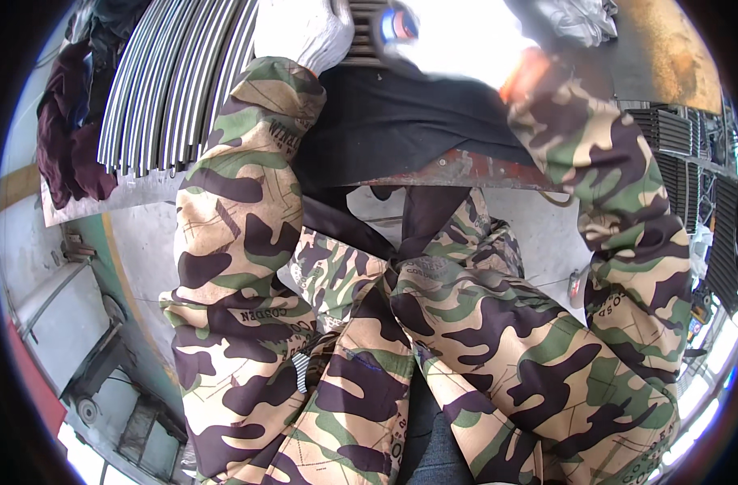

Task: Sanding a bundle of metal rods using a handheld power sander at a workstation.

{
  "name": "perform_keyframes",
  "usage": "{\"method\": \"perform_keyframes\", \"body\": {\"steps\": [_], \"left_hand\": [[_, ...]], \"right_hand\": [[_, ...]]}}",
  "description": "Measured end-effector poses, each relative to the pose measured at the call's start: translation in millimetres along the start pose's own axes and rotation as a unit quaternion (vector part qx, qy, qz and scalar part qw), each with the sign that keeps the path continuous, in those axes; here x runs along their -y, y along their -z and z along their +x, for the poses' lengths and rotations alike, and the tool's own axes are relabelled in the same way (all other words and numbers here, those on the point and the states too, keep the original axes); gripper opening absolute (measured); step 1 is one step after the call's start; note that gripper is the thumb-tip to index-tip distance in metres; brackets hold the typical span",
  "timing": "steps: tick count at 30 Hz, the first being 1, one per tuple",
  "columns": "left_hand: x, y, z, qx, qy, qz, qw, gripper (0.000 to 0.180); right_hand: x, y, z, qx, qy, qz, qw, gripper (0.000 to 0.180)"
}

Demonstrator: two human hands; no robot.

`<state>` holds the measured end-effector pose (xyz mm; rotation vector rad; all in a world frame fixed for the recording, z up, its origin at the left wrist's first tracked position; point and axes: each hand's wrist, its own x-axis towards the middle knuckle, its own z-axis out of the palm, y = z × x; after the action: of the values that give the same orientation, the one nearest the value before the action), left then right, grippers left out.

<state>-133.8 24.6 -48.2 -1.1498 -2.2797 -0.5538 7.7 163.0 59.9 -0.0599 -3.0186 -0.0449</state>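
White gloves cover both of my hands at the top of the head view. My left hand (303, 34) rests at the right side of a row of long, thin metal bars (171, 81); its fingers run out of view at the upper edge. My right hand (470, 40) is overexposed and smeared by motion. At its left end it appears closed on a dark round thing with a blue, white and red face (398, 26), whose kind I cannot make out. Beneath my hands, a dark cloth (401, 121) covers the near edge of the workbench.
The bench's worn red edge (498, 168) faces me. Dark and maroon clothing (74, 133) lies at the left end. A rusty metal sheet (668, 48) and clear plastic wrapping (575, 20) are at the far right. Stacked dark bars (664, 133) stand beyond my right arm; a wheeled cart (66, 323) is lower left.
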Motion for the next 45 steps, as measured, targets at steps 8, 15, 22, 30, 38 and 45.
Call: {"method": "perform_keyframes", "body": {"steps": [8, 15, 22, 30, 38, 45], "left_hand": [[-2, 5, 1, -0.022, -0.015, -0.001, 1.0, 0.028], [-5, 10, -6, -0.004, -0.005, -0.013, 1.0, 0.03], [17, -8, -14, -0.002, -0.086, 0.048, 0.995, 0.031], [17, -4, -10, -0.005, -0.086, 0.032, 0.996, 0.031], [19, -5, -15, -0.005, -0.086, 0.036, 0.996, 0.03], [24, -10, -13, -0.012, -0.066, -0.013, 0.998, 0.029]], "right_hand": [[-2, 8, 1, 0.031, -0.028, -0.006, 0.999, 0.041], [-8, 5, 10, 0.044, -0.069, -0.015, 0.996, 0.04], [-7, -1, 0, -0.002, -0.01, 0.013, 1.0, 0.038], [1, 10, -10, 0.01, 0.012, 0.033, 0.999, 0.034], [5, 1, -7, 0.0, 0.041, 0.096, 0.995, 0.03], [0, -7, 5, -0.005, 0.018, 0.071, 0.997, 0.03]]}}
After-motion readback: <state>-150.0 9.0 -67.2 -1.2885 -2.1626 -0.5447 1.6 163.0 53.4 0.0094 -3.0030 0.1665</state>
